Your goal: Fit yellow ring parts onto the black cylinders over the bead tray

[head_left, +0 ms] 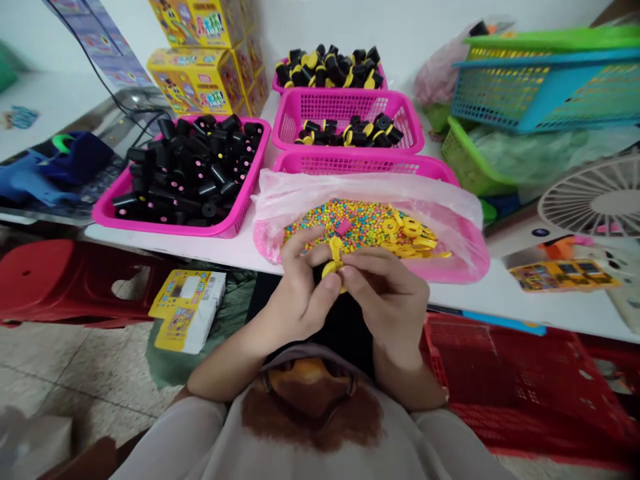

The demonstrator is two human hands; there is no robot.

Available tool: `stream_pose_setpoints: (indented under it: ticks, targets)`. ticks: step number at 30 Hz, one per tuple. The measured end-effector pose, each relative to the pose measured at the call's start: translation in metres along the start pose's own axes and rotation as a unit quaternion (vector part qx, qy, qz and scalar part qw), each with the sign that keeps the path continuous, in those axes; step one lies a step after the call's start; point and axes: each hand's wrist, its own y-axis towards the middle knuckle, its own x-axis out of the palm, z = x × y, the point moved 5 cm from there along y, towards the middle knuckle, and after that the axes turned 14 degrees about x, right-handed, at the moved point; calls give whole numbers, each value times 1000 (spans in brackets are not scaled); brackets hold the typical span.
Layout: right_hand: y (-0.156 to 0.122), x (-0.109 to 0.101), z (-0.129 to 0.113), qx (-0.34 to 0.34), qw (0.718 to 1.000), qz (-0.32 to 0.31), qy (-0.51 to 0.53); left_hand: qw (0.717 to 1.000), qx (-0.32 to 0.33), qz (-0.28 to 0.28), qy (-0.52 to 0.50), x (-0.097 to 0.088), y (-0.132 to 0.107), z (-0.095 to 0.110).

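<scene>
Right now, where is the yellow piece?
The yellow plastic piece is centre of the head view, pinched between left hand and right hand, near the pink bead basket.

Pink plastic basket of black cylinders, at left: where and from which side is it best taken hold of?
Likely its flared rim, near long side, from the white table's front: black cylinders heap the middle, a bag-lined pink basket crowds its right end. Left hand and right hand pinch a yellow plastic piece.

A red stool (pixel 45 277) stands left; what seems a fan (pixel 595 200) lies right.
</scene>
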Motion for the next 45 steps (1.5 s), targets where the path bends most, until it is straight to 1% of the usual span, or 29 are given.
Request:
stream_pose_setpoints:
  ticks: [1,2,3,4,5,7,8,10,12,14,16,18,20,23,24,26,28,30,33,36,38,39,40,42,43,44,45]
  targets:
    - [-2,1,-5,-62,997,1,-51,998,-35,35,-43,2,-1,1]
    - [-4,3,-9,-120,988,-7,-101,992,-71,69,-81,3,-2,2]
    - [-5,6,-10,-170,975,-24,-142,983,-110,97,-113,5,-3,2]
    - [-7,10,-9,-204,963,-49,-169,971,-153,116,-139,7,-4,2]
    - [-7,13,-7,-219,956,-74,-180,961,-189,126,-159,10,-4,1]
    - [-7,15,-2,-213,958,-94,-164,943,-237,130,-192,15,-4,0]
    - [-7,16,0,-207,963,-91,-148,935,-253,128,-213,17,-3,-1]
    - [-7,15,0,-203,969,-62,-127,918,-277,123,-256,23,-3,-3]
    - [-9,14,-2,-212,969,-31,-121,906,-285,130,-284,27,-3,-5]
    - [-10,15,-3,-216,970,-13,-112,901,-285,145,-295,28,-4,-7]
    - [-11,15,-4,-223,970,-8,-99,898,-283,156,-298,27,-4,-9]
    - [-14,17,-3,-225,969,-11,-96,903,-275,150,-294,25,-4,-8]
    - [-15,18,3,-187,978,1,-94,917,-248,137,-281,24,-3,-5]
    - [-16,14,16,-83,994,25,-67,941,-174,119,-266,22,-2,1]
    - [-17,13,18,-71,995,25,-62,945,-153,116,-265,22,-3,2]
    - [-18,12,16,-96,992,11,-78,948,-140,110,-263,22,-8,1]
    - [-18,10,10,-142,984,0,-106,948,-154,94,-262,23,-14,-3]
    - [-16,8,3,-168,979,-17,-115,944,-173,63,-273,25,-19,-8]
    - [-12,6,-2,-185,976,-29,-107,934,-189,15,-303,31,-22,-13]
    - [-13,4,-4,-218,970,-21,-106,930,-193,-3,-312,34,-22,-12]
    - [-16,-1,-5,-254,960,-6,-118,932,-192,-11,-308,33,-21,-7]
    - [-18,-5,-5,-271,953,4,-136,934,-193,-25,-300,31,-20,-4]
    - [-19,-9,-4,-279,947,14,-162,938,-187,-47,-287,30,-17,0]
    - [-19,-21,-2,-268,940,34,-207,954,-154,-100,-237,25,-3,7]
    - [-18,-28,-1,-255,943,43,-208,964,-127,-118,-202,22,10,8]
    - [-18,-36,1,-242,950,53,-192,974,-97,-127,-159,18,28,8]
    - [-18,-42,2,-230,957,63,-163,984,-67,-122,-113,12,51,5]
